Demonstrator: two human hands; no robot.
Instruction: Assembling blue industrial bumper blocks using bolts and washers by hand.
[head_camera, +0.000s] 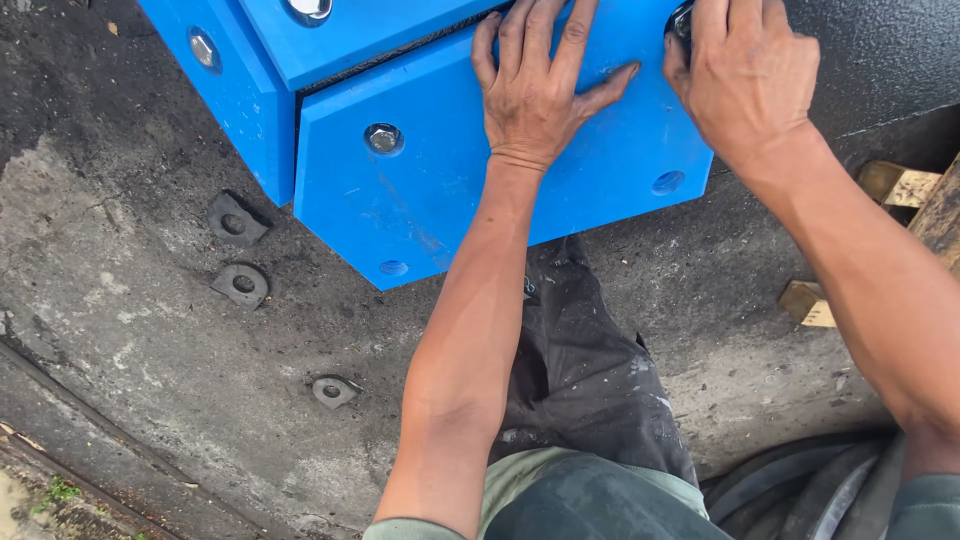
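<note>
Dark, paint-flecked trouser leg (585, 370) nearest, between the forearms. Left hand (535, 85) lies flat, fingers spread, pressing the smooth blue plastic panel (420, 200), grasping nothing. Right hand (745, 75), beside it, curls its fingers on a dark metal fitting (681, 20) at the panel's far edge. Hex bolt (383, 138) left of left hand; square washers (238, 218) on rough concrete beyond.

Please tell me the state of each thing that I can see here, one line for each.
Left hand: flat, fingers spread, on the blue panel.
Right hand: fingers curled at the panel's top edge.
Hex bolt: seated in its hole.
Square washers: loose on the ground.
Corner hole: empty.
</note>
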